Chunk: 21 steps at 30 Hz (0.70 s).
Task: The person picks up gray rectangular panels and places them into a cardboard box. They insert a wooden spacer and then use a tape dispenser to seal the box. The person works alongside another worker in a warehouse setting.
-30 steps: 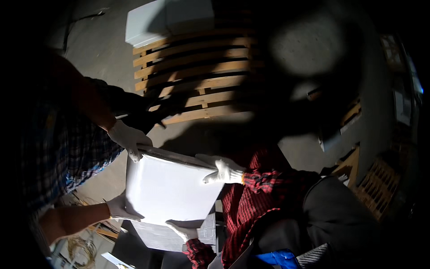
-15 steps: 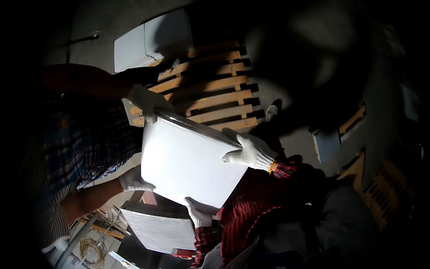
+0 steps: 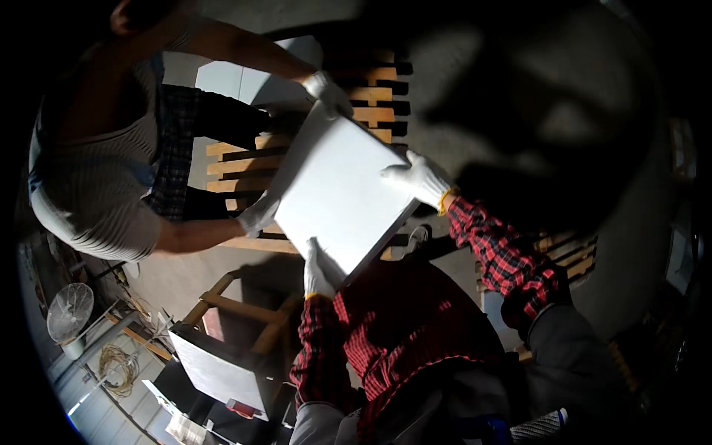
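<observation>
Two gloved hands, left hand [image 3: 317, 271] and right hand [image 3: 417, 178], grip white panel [image 3: 337, 194]; co-worker's gloved hands [image 3: 326, 93] hold far edge above wooden pallet [image 3: 237, 159]. Fan [image 3: 69, 311] near left.

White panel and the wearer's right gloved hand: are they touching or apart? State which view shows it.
Touching. In the head view the right hand lies flat on the white panel at its upper right edge, no gap showing.

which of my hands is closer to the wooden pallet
Right. The right hand grips the white panel edge beside the wooden pallet; the left hand holds its near corner.
</observation>
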### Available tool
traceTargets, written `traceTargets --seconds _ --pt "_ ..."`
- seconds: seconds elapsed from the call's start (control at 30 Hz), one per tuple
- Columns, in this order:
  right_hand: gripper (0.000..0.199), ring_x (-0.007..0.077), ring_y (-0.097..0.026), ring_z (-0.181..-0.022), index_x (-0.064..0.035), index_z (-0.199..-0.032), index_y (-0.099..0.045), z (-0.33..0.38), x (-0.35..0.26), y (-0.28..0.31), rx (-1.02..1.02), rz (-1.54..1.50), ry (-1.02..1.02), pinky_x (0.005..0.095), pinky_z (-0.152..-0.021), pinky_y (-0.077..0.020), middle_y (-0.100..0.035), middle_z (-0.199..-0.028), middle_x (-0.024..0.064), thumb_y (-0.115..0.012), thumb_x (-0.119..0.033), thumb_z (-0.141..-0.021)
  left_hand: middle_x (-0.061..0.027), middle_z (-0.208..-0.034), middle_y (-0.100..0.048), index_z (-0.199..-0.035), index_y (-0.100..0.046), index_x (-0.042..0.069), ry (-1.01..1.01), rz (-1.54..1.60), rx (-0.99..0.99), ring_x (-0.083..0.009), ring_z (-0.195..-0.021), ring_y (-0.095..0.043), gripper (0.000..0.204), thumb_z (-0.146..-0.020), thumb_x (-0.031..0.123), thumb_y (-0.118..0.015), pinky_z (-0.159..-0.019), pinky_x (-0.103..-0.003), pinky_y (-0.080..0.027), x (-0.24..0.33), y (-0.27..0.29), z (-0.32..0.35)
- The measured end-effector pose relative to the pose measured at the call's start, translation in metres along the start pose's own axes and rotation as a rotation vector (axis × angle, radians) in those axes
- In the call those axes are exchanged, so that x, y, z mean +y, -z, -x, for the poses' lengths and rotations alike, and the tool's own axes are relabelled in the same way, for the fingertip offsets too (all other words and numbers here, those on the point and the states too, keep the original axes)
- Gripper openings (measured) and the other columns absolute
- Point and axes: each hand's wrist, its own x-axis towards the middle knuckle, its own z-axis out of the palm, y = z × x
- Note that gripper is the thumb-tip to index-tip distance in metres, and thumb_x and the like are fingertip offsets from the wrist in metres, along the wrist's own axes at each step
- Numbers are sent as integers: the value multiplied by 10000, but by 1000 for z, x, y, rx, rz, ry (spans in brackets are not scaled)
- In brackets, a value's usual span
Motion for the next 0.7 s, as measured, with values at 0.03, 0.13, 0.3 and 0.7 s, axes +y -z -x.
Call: traceTargets --seconds 0.03,0.13,0.3,0.7 --pt "862 226 -687 -908 125 -1392 -450 32 -34 1 119 189 -16 309 -771 -570 -702 -1044 198 -796 -433 -834 -57 -1238 -623 -1323 -587 103 56 -26 43 -206 -1120 -582 536 -979 514 -603 -977 -356 -488 -1 8 -6" --pt "921 279 -674 -1066 112 -1390 -462 39 -17 27 62 277 -19 362 -922 -535 -683 -1178 239 -761 -543 -815 -96 -1422 -529 -1446 -457 79 65 3 -149 -284 -1302 -498 680 -970 545 -591 -1087 -426 -429 -9 -22 11" --pt "780 284 -671 -1091 5 -1391 -531 51 -43 10 141 402 47 353 -949 -520 -700 -1201 174 -769 -470 -819 -138 -1511 -420 -1523 -335 87 23 -106 -430 -331 -1368 -419 769 -977 590 -537 -1119 -488 -390 4 -29 31" --pt "793 365 -617 -1190 -50 -1465 -468 108 -38 -72 -13 597 204 411 -994 -478 -650 -1274 224 -699 -507 -860 -220 -1427 -415 -1486 -292 57 -1 83 -22 -390 -1253 -483 839 -945 659 -511 -993 -514 -495 -50 81 83"
